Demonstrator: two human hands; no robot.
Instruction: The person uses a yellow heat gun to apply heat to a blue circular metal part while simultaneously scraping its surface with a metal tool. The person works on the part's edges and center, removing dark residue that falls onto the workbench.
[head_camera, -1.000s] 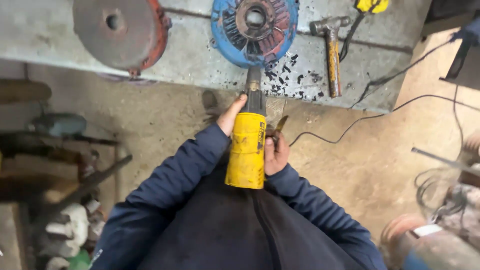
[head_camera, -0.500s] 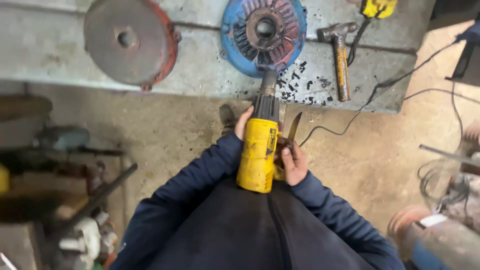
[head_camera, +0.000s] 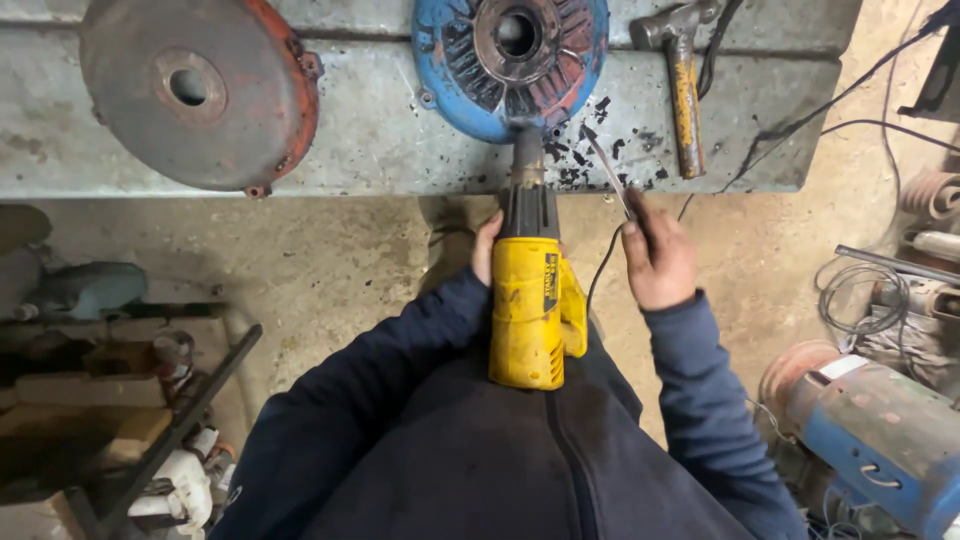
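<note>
While the left hand (head_camera: 485, 250) grips the yellow heat gun (head_camera: 530, 300), the right hand (head_camera: 655, 255) clasps a thin scraper blade (head_camera: 608, 172).

A yellow power tool (head_camera: 530, 310) with black nose, a blue ribbed cover (head_camera: 510, 60), a rust-red disc (head_camera: 195, 90).

Left hand (head_camera: 486, 250) grips yellow heat gun (head_camera: 530, 310); right hand (head_camera: 657, 262) holds scraper (head_camera: 608, 170).

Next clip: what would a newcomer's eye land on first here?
The yellow power tool at centre, steadied by the left hand, its nozzle aimed at the blue motor end cover on the metal bench. Beside it, the right hand holds a thin blade over black paint flakes.
</note>
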